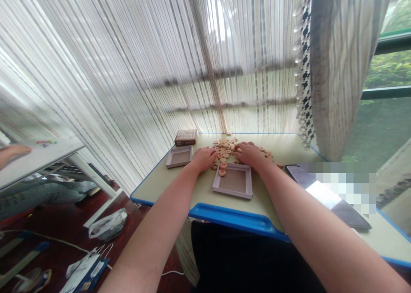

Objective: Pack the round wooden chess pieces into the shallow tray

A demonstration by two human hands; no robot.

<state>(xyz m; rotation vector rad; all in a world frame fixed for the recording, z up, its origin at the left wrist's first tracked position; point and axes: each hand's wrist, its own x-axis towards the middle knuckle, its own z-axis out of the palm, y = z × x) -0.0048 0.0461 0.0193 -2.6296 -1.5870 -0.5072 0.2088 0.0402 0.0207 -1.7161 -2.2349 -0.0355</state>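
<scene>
Round wooden Chinese chess pieces, some with red characters, lie in a loose heap in the middle of the pale table. At the left edge of the heap, my left hand rests with its fingers stretched towards the pieces. My right hand lies palm down over the heap's right side, fingers reaching left among the pieces and hiding some of them. Just in front stands a shallow cardboard box tray; two red-marked pieces sit at its far left corner. Neither hand visibly lifts a piece.
A second cardboard tray and a brown printed box are at the table's left. A tablet lies on the right. The table has a blue front trough. Curtains hang behind; another person's hand rests on a neighbouring table.
</scene>
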